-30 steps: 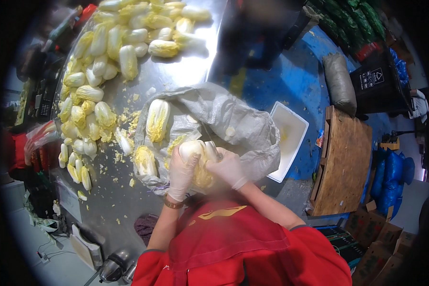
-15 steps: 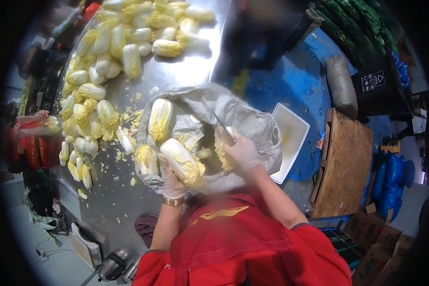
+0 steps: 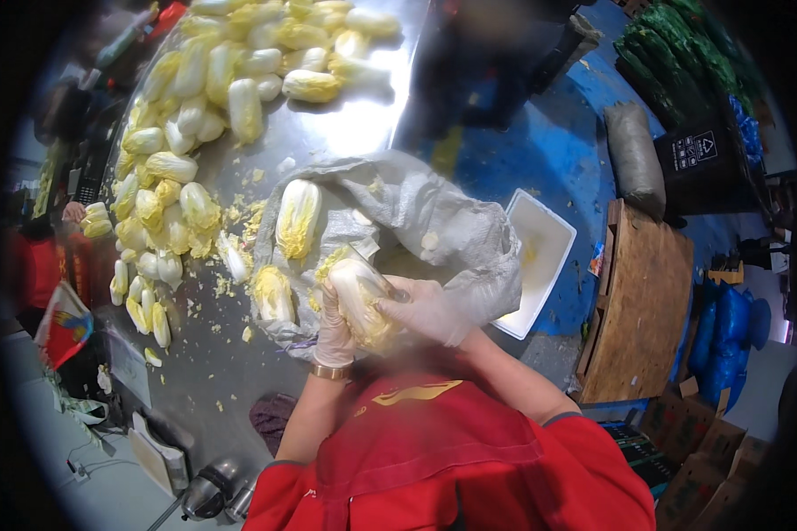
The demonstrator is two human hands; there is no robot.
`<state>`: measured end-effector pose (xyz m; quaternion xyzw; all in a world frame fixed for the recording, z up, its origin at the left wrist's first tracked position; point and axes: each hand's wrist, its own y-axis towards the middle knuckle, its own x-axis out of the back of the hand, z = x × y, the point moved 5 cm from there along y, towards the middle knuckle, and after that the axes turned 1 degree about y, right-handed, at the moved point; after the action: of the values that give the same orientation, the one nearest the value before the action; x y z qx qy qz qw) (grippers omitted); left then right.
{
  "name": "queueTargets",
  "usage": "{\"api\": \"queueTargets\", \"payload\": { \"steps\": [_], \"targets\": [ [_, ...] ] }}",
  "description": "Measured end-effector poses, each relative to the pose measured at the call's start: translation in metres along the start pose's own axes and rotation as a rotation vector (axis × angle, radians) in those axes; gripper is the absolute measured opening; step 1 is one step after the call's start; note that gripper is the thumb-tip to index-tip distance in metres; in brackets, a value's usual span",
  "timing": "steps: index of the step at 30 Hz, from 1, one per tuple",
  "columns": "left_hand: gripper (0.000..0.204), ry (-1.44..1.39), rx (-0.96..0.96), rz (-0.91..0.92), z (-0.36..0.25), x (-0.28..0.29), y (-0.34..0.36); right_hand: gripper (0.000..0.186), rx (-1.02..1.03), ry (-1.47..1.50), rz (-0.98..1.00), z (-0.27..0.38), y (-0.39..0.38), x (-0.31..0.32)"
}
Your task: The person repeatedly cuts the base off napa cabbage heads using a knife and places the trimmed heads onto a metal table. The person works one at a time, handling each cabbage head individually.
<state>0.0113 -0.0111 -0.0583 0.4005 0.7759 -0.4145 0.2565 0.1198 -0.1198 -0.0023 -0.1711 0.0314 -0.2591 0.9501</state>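
Note:
In my gloved left hand (image 3: 332,329), fingers closed around its side, is a pale napa cabbage (image 3: 361,303) with ragged yellow leaves. My gloved right hand (image 3: 413,308) grips the same cabbage from the right; any knife in it is hidden. Both hands are over an open grey woven sack (image 3: 469,241) lying on the steel table (image 3: 208,354). Two more cabbages, one upper left (image 3: 297,219) and one lower (image 3: 273,292), lie on the sack. Loose leaves and scraps (image 3: 235,257) are beside it.
Many cabbages (image 3: 230,57) cover the table's far left. A white tub (image 3: 551,232) is right of the sack, near a wooden pallet (image 3: 646,310). A grey sack (image 3: 633,159), black bin (image 3: 708,177) and blue bags (image 3: 726,327) stand farther right. Another person in red (image 3: 44,270) is at left.
Half a second ago my right hand held a knife away from the cabbage; now it is back on the cabbage, which is turned. The other person's hand at left has shifted.

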Motion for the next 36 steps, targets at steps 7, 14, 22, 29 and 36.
{"api": "queueTargets", "payload": {
  "steps": [7,14,22,29,36],
  "targets": [
    [0.084,0.235,0.017,0.01,-0.003,-0.016,0.003,0.033,-0.029,-0.007,-0.214,-0.047,0.001,0.002],
    [0.051,1.088,-0.314,-0.257,-0.018,-0.046,-0.002,0.03,0.162,-0.139,-0.424,-0.026,-0.002,0.001],
    [0.058,0.867,-0.287,-0.202,-0.03,-0.009,-0.011,0.027,0.268,-0.406,-0.55,-0.011,0.0,0.014],
    [0.076,0.629,-0.351,-0.162,-0.044,-0.014,-0.014,0.035,0.007,-0.488,-0.541,-0.048,0.015,0.034],
    [0.07,0.333,-0.174,-0.051,-0.033,-0.01,-0.009,0.057,0.097,-0.427,-0.283,-0.011,0.013,0.036]
  ]
}}
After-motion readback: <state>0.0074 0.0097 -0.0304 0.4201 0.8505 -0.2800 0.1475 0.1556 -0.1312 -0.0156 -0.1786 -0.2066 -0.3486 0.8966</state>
